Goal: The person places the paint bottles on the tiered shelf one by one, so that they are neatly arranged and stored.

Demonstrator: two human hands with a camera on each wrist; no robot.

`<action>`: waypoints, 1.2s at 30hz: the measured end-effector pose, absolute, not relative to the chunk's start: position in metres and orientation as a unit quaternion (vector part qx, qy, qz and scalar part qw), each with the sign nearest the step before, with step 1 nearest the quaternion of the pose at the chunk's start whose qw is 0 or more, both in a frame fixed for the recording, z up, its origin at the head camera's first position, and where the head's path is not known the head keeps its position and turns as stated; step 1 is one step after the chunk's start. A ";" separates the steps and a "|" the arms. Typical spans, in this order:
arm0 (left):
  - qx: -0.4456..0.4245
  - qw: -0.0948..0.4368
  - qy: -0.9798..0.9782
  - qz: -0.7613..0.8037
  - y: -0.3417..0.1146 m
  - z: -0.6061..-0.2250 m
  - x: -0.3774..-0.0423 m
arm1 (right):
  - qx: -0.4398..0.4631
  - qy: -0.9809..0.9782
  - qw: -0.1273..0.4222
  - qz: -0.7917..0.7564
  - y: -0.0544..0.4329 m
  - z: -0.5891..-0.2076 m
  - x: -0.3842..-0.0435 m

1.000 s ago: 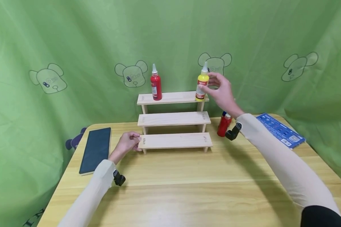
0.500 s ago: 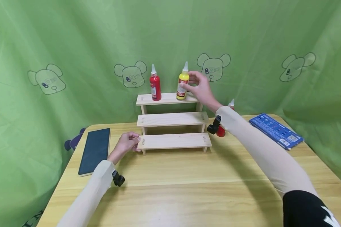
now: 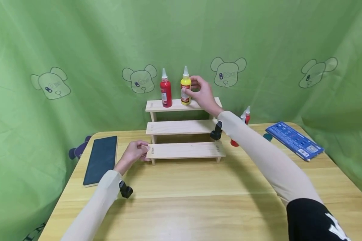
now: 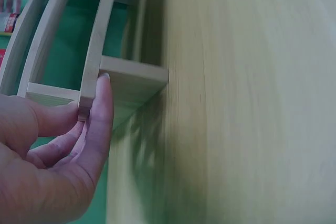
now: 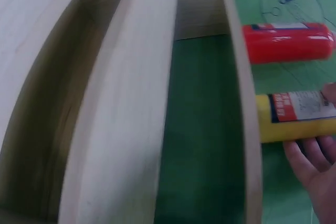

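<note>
Fingers of the right hand are pinching a yellow bottle, with the thumb pressing on its label and other fingers touching its far side. The yellow bottle is standing up straight at the top step of a little wooden stair shelf, and its white pointy tip is pointing up. A red bottle is standing on the same step, just to the left, with a small gap showing between the two. The left hand is holding the left end of the bottom step, its thumb pressing on top and its fingers curling under the board.

More red bottles are standing on the table to the right of the shelf, and the right sleeve is hiding big parts of them. A round blue-green thing is peeking out past that sleeve. A flat blue packet is lying near the right edge, and a dark notebook is lying on the left side. Something purple is sticking out past the table's left edge. Behind everything, a green curtain with mouse-like faces is hanging.
</note>
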State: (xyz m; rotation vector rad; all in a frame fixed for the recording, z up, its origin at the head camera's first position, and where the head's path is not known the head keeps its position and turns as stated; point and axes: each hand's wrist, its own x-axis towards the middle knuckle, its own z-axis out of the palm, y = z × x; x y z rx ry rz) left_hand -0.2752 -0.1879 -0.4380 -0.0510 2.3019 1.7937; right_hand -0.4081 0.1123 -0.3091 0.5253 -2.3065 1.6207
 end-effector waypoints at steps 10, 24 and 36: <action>-0.056 0.159 0.740 0.651 -0.196 -0.436 -0.274 | 0.168 -0.814 0.137 0.538 0.106 -0.310 -0.404; -0.051 0.164 0.752 0.637 -0.197 -0.436 -0.278 | 0.140 -0.832 0.089 0.530 0.108 -0.310 -0.393; -0.042 0.162 0.750 0.640 -0.196 -0.436 -0.278 | 0.129 -0.832 0.057 0.536 0.139 -0.310 -0.368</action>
